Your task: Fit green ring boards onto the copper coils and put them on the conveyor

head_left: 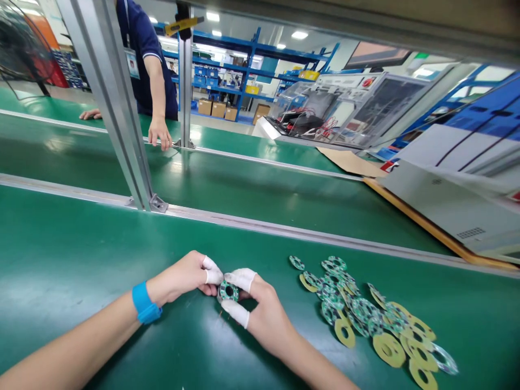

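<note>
A small ring-shaped circuit board (229, 291) is held above the green bench by both hands. My right hand (260, 303), in white finger cots, grips its edge between thumb and finger. My left hand (199, 277), with white cots and a blue wrist strap (145, 304), pinches at the board's upper left side. What exactly lies under the left fingertips is hidden. To the right lies a loose heap of ring-shaped circuit boards (363, 310), some green side up, others showing yellow backs (389, 349).
A metal upright (117, 108) stands on the rail (244, 221) behind my hands. Across the belt (260, 181) a co-worker's hand (160, 132) rests near the far rail. At right are a grey-white panel (459, 200) and a clear-covered machine (325, 108).
</note>
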The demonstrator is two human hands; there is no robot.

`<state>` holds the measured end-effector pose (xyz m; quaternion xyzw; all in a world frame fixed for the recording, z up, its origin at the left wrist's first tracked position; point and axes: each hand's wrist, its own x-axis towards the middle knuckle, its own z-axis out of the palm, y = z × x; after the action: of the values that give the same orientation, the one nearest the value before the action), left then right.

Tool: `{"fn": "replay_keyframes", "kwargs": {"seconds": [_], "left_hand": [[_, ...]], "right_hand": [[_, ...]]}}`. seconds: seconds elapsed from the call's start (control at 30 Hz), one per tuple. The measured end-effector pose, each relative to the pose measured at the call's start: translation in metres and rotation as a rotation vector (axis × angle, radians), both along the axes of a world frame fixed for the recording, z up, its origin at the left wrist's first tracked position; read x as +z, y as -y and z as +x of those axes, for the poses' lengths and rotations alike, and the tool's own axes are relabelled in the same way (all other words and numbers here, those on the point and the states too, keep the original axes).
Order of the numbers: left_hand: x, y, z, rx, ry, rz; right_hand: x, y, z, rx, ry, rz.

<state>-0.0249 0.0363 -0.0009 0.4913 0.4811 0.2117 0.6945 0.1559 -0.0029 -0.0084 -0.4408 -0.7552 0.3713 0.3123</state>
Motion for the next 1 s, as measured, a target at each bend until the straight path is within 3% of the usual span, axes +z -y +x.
{"fn": "replay_keyframes", "kwargs": {"seconds": [0.5,1.0], "left_hand": [[0.0033,-0.0044,0.0082,0.043,-0.067,-0.078],[-0.0019,-0.0002,0.0087,0.085,-0.01,-0.006]], "right_hand": [[0.0065,-0.0055,-0.0002,0.044,-0.003,-0.027],[0.0063,-0.0044,-0.0022,0.025,0.061,-0.006]]}}
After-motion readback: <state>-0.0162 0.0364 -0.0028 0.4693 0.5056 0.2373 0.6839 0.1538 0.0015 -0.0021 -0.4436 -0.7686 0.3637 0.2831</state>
